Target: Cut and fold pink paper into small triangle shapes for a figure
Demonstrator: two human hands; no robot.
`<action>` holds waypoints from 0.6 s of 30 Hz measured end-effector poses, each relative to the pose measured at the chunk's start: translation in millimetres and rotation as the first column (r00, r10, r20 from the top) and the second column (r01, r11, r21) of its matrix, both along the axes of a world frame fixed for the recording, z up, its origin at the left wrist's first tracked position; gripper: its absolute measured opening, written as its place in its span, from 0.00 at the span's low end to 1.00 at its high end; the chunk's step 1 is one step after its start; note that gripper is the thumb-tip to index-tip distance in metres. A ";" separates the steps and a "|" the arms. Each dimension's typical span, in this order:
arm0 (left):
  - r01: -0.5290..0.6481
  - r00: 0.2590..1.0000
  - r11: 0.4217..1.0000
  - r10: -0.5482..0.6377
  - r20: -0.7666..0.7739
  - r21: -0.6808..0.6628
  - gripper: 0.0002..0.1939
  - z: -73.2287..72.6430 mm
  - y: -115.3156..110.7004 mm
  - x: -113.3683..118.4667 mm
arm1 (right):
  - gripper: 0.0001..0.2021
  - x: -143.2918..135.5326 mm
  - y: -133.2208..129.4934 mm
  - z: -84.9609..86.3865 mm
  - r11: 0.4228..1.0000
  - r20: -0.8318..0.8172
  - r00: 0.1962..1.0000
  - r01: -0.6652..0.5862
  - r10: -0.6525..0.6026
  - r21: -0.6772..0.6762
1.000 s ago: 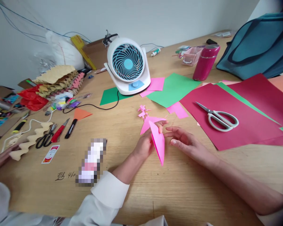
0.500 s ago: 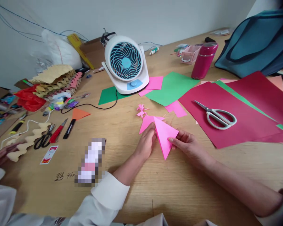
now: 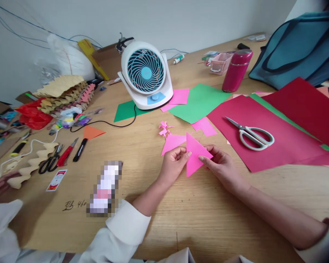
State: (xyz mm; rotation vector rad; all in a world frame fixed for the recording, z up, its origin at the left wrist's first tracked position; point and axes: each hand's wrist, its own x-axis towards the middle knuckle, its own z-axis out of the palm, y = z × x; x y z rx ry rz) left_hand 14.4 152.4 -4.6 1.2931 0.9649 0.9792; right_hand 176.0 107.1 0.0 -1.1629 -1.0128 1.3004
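Note:
A folded pink paper triangle (image 3: pixel 196 153) is held between both hands above the table. My left hand (image 3: pixel 175 162) pinches its left edge, thumb on the front face. On the other side, my right hand (image 3: pixel 222 164) grips the right corner with the thumb in front and fingers behind. Just behind the triangle lies another piece of pink paper (image 3: pixel 174 142), partly covered by my left hand and the triangle. Small curled pink paper scraps (image 3: pixel 164 128) rest beyond it.
White-handled scissors (image 3: pixel 256 138) lie on dark red paper (image 3: pixel 233 146) to the right. A white fan (image 3: pixel 146 75) stands behind. A pixelated phone (image 3: pixel 105 187) and a red knife (image 3: pixel 67 153) are on the left. A person's hand (image 3: pixel 0 182) holds wavy beige paper (image 3: pixel 23 174) at far left.
The pink triangle has been turned, its left edge now upright. My left thumb has come onto its front. At right, a dark red sheet's edge has lifted, covering more of the green strip.

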 end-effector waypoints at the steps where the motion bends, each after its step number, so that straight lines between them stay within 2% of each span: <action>1: 0.015 1.000 1.000 -0.015 -0.018 0.006 0.14 -0.1 -0.1 -0.3 | 0.17 0.4 -0.1 0.3 1.000 -0.005 1.000 -0.001 0.001 0.003; 10: 0.139 0.971 0.980 -0.107 -0.214 0.144 0.13 3.4 -3.9 -0.9 | 0.18 0.4 -1.1 1.0 0.997 -0.033 0.997 -0.068 0.067 -0.032; 18: 0.187 0.949 0.957 -0.117 -0.292 0.223 0.13 2.6 -6.0 -0.3 | 0.15 1.1 -2.0 -0.1 0.999 0.032 0.998 -0.047 0.047 -0.018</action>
